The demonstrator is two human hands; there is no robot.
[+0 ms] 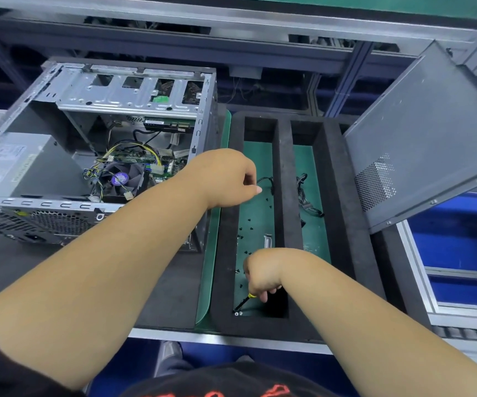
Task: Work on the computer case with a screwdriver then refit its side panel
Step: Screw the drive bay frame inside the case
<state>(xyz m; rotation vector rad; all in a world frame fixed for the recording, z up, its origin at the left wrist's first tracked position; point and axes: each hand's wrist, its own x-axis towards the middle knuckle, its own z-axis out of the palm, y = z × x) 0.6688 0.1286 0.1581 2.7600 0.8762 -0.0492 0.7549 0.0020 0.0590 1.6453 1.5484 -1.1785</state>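
The open computer case (94, 156) lies on its side at the left, its fan, cables and board exposed. Its grey side panel (426, 138) leans tilted at the right, propped against the black foam tray (284, 173). My right hand (263, 272) grips a screwdriver (244, 303) with a yellow band, its tip down near two small screws (238, 313) in the tray's near left corner. My left hand (228, 179) hovers over the tray's left compartment with fingers curled; whether it pinches anything is hidden.
Several small black screws (248, 224) and a metal bracket (267, 240) lie on the green mat in the tray's left compartment. Cables (307, 196) lie in the right compartment. A conveyor frame runs behind, blue bins stand at the right.
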